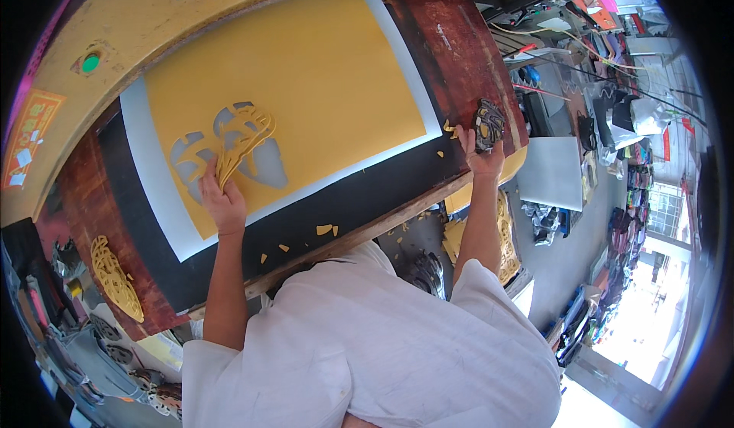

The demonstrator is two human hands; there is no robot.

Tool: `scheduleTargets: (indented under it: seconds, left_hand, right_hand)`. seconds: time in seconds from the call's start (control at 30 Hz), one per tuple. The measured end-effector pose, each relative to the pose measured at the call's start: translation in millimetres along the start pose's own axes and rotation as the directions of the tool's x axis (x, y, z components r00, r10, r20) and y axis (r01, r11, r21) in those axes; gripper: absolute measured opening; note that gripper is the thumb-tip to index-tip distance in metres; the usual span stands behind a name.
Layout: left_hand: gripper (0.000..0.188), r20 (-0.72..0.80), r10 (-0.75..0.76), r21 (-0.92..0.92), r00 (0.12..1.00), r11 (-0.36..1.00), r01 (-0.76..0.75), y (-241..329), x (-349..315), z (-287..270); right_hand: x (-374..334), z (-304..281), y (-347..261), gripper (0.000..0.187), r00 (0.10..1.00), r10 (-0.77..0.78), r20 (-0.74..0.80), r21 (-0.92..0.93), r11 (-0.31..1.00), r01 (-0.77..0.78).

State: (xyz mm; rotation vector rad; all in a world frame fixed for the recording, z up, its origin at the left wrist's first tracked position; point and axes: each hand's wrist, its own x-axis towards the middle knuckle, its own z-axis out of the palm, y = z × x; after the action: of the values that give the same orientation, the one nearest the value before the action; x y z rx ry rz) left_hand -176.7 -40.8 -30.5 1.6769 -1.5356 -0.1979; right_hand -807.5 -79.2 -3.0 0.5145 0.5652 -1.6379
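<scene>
A large yellow sheet (290,61) lies on a white board (153,176). Near its left front part, shoe-shaped openings show grey-white beneath. My left hand (223,201) is closed on the yellow cut-out pieces (246,144), thin curved strips lifted above those openings. Over to the right, beyond the sheet's edge, my right hand (485,162) grips a dark cutting die (489,124) with curved metal outlines, resting at the bench's right end. Small yellow scraps (449,128) lie beside my right fingers.
A yellow machine beam (115,30) with a green button (91,63) arches along the far side. More cut-out pieces (115,279) lie on the red-brown bench (84,191) at left. Scraps dot the black pad (359,199). A wooden edge runs before me.
</scene>
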Motion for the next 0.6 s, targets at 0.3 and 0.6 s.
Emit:
scheduleTargets:
  seconds: [0.3,0.6]
  left_hand:
    - [0.046,-0.006,-0.02,-0.027,1.0,0.999,0.02,4.3,2.4,-2.9]
    - [0.047,0.042,-0.09,-0.006,0.995,0.996,0.09,1.9,-0.9,-3.8]
  right_hand:
    - [-14.1,26.5,-21.2,0.084,0.974,-0.225,0.018,-0.552,0.81,0.198]
    - [3.8,65.9,-52.0,0.055,0.962,-0.271,-0.035,-0.846,0.521,0.115]
